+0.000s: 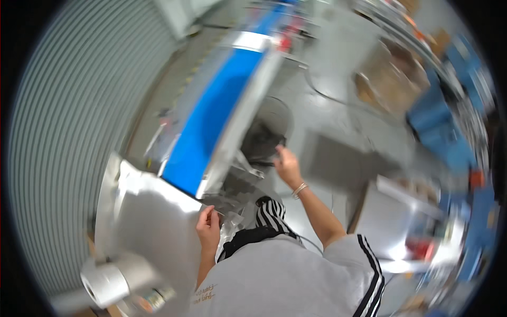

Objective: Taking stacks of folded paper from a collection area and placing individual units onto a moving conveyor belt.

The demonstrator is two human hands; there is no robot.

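My right hand (288, 167) is stretched forward beside the conveyor, its fingers drawn together at the edge of a round bin (288, 113) with dark contents. A dark bit shows at the fingertips, too blurred to name. Close to my body, my left hand (208, 228) is bent with its fingers curled together, by the right edge of a shiny metal table (158, 227). Whatever it may pinch is too small to make out. Crumpled clear plastic (229, 224) hangs right beside it. The blue conveyor belt (211, 121) runs away from the table's far edge.
A white roll (105, 285) lies at the table's near left. Ridged grey wall (79, 121) bounds the left side. On the right stand an open cardboard box (391, 79), blue bins (443, 127) and another metal table (385, 227). A cable (327, 96) crosses the floor.
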